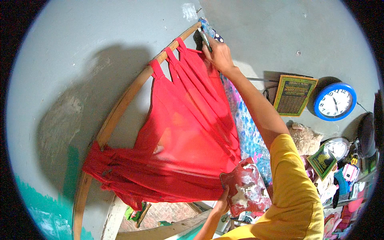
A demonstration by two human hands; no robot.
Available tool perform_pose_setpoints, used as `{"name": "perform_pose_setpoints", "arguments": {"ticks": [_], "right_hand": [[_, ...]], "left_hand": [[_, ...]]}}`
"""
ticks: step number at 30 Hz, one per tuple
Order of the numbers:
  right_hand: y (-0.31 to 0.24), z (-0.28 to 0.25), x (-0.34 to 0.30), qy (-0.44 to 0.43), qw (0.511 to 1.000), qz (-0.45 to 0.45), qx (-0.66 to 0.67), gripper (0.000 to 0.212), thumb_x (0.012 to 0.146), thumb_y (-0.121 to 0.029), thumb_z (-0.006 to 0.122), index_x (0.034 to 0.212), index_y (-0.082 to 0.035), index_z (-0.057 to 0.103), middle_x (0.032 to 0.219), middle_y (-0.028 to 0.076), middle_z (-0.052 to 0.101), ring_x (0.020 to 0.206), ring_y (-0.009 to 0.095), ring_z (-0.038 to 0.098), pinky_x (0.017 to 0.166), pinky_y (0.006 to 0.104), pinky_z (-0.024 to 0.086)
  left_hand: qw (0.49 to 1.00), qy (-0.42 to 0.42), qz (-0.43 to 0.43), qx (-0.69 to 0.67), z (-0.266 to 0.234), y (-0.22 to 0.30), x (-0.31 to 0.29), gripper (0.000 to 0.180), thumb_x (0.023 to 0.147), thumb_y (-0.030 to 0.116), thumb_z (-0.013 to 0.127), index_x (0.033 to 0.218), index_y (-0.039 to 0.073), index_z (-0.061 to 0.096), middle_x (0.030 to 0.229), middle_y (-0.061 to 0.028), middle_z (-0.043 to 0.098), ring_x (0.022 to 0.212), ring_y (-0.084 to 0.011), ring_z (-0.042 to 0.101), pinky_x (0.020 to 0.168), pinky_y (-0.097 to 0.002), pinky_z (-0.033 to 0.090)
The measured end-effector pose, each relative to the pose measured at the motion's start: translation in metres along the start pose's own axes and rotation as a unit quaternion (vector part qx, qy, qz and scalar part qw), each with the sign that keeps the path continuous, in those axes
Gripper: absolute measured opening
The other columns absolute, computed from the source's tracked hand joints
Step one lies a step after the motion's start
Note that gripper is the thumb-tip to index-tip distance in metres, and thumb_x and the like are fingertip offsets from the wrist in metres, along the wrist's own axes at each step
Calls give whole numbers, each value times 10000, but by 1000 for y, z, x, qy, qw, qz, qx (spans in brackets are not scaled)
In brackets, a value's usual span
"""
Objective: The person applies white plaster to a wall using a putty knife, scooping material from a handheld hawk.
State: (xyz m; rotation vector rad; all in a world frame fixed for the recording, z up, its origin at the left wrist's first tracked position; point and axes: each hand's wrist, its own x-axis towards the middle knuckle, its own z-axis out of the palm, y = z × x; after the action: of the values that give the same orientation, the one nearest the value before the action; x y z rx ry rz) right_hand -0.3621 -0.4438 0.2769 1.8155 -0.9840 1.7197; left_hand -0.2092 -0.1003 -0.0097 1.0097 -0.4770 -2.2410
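Note:
My right hand [219, 56] is raised at the top of a wooden door frame [120, 100], its fingers closed round the handle of a putty knife [206, 41]. The blade end points up at the corner between frame and wall, and its tip is hard to make out. Lower down, my left hand [221, 203] grips the edge of a maroon board [247, 187] with white paste smeared over it. A red curtain [188, 120] hangs by loops from the frame, between my arms and the opening. Its lower part is gathered to the left.
Blue patterned cloth [248, 132] hangs behind my right arm. A framed plaque [295, 95] and a blue-rimmed clock [335, 101] are on the grey wall. Piled goods, including a second clock [337, 149], crowd the right side. Pinkish floor tiles [168, 214] show below the curtain.

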Motion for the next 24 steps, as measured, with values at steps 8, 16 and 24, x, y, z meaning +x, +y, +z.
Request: {"name": "perform_pose_setpoints", "arguments": {"ticks": [8, 16, 24], "right_hand": [[-4, -10, -16, -19, 997, -68, 8, 432, 784, -130, 544, 1206, -121, 451, 828, 171, 590, 691, 335, 580, 612, 396, 479], [0, 11, -5, -4, 998, 9, -60, 424, 796, -183, 522, 1208, -125, 440, 803, 175, 591, 665, 339, 586, 565, 423, 473], [-14, 9, -19, -6, 993, -120, -4, 504, 760, -150, 571, 1235, -105, 408, 758, 155, 563, 665, 305, 575, 595, 381, 478]], "left_hand": [[999, -31, 16, -14, -12, -7, 12, 589, 851, 534, 371, 1220, 76, 396, 1147, -81, 516, 1007, -228, 529, 894, -403, 414], [999, 14, 35, 8, -2, -5, 4, 614, 838, 542, 396, 1234, 73, 378, 1173, -74, 494, 1039, -223, 503, 912, -398, 399], [998, 7, 37, 46, -14, -7, 13, 609, 840, 538, 399, 1232, 71, 385, 1188, -78, 491, 1040, -232, 504, 913, -401, 393]]}}
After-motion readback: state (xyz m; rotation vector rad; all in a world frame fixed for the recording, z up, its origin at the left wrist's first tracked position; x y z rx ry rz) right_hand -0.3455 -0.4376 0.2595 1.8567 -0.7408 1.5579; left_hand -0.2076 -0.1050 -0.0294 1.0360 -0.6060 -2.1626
